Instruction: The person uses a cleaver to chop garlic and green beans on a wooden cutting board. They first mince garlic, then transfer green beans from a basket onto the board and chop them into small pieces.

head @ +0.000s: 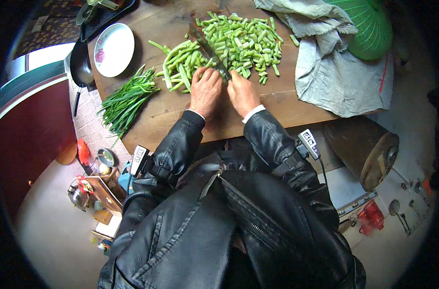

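My right hand grips the handle of a kitchen knife, whose dark blade points away from me over a wooden board. Curled fingers of my left hand hold down a bunch of long green beans just left of the blade. To the right of the knife spreads a pile of short-cut green bean pieces. Most of the knife handle is hidden by my right hand. The bean ends beneath my left fingers cannot be seen.
A bundle of long green leafy stalks lies at the board's left. Behind it is a white floral bowl; a black pan stands past the left edge. Grey cloth and a green mesh basket occupy the right.
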Available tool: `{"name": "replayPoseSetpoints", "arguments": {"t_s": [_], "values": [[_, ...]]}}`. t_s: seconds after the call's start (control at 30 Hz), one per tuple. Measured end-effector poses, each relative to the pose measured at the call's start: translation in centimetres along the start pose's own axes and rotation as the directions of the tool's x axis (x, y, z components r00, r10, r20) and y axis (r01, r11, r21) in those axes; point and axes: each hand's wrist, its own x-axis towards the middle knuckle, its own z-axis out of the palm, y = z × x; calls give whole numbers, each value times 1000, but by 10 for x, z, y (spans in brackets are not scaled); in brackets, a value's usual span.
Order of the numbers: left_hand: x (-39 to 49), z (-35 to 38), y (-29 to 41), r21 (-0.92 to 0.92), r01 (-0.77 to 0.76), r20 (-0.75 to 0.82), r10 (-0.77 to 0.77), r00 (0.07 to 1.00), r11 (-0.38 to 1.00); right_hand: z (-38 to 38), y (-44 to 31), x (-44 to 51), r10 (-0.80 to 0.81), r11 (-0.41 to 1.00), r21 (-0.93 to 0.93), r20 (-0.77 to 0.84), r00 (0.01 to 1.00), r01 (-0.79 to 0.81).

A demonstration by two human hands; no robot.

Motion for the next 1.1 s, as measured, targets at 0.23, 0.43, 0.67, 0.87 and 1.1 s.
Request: {"name": "replayPoseSetpoints", "arguments": {"t_s": [0.23,0.43,0.67,0.87,1.1], "values": [[23,-14,22,-151,284,-88,-299,950,947,-61,19,-6,-42,996,64,-181,983,54],[58,11,28,34,420,-103,-415,904,907,-93,32,5,58,993,110,-186,981,-38],[67,11,33,4,466,-178,-458,871,885,-102,38,2,61,991,127,-126,990,-45],[71,13,19,22,218,-67,-216,974,976,-105,48,2,9,993,121,-150,989,9],[67,-4,30,-89,110,-130,-121,984,990,-114,55,-15,-6,994,107,-136,991,20]]}}
